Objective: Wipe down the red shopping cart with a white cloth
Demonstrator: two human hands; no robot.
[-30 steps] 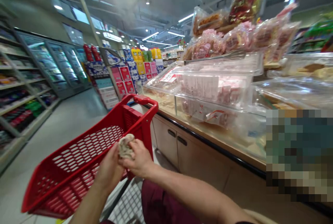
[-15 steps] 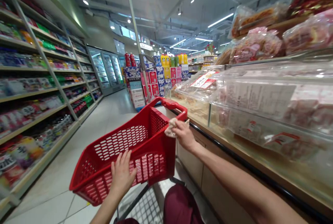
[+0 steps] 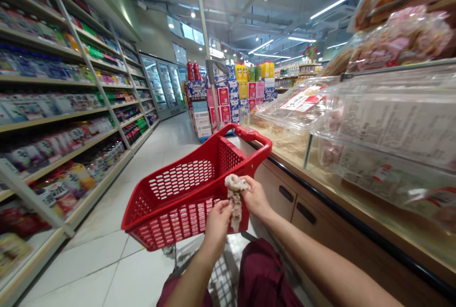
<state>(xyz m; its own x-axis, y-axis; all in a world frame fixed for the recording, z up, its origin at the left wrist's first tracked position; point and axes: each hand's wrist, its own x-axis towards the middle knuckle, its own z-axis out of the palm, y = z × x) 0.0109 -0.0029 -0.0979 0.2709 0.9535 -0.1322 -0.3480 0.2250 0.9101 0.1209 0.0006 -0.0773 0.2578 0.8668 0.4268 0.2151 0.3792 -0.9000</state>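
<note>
A crumpled, off-white cloth with dirty patches (image 3: 235, 202) hangs between my two hands, in front of the near side of a red shopping cart (image 3: 171, 221). My right hand (image 3: 255, 197) grips the cloth's upper part from the right. At its lower left edge, my left hand (image 3: 218, 219) pinches it between thumb and fingers. The cart's red handle (image 3: 261, 143) rises just above and behind my right hand. Through the perforated side, the cart's basket shows no goods that I can make out.
On the right runs a wooden counter (image 3: 285, 181) with a black edge, carrying clear plastic food boxes (image 3: 392, 121). Drink shelves (image 3: 71, 121) line the left side. Stacked cartons (image 3: 221, 102) and a pole (image 3: 203, 22) stand ahead. Pale floor tiles (image 3: 103, 259) lie left of the cart.
My left hand has left the cart's side and taken hold of the cloth. My right hand has brought the cloth down from the handle area, and it now hangs longer.
</note>
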